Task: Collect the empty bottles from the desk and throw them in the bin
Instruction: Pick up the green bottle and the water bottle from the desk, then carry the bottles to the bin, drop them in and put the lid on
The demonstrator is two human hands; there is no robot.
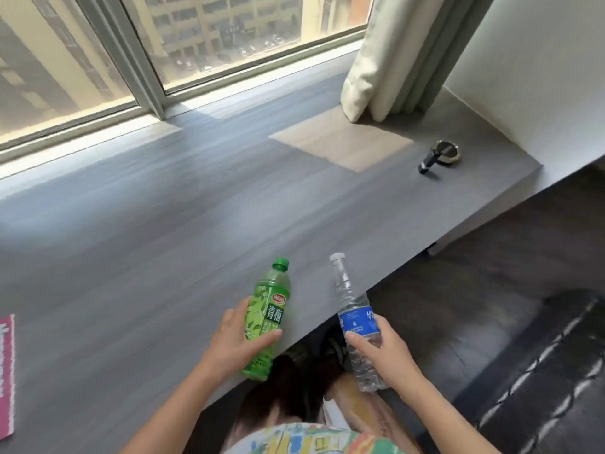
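My left hand (237, 342) grips a green tea bottle (270, 303) with a green cap, held over the front edge of the grey desk (147, 240). My right hand (384, 352) grips a clear water bottle (352, 309) with a blue label and a white cap, held just past the desk's front edge, above the dark floor. Both bottles lean slightly, caps pointing away from me. No bin is in view.
A small black and gold object (440, 155) lies at the desk's far right, near a cream curtain (389, 60). A pink item (6, 375) sits at the left edge. A wide window (163, 44) runs behind the desk. A dark seat (540, 371) stands to the right.
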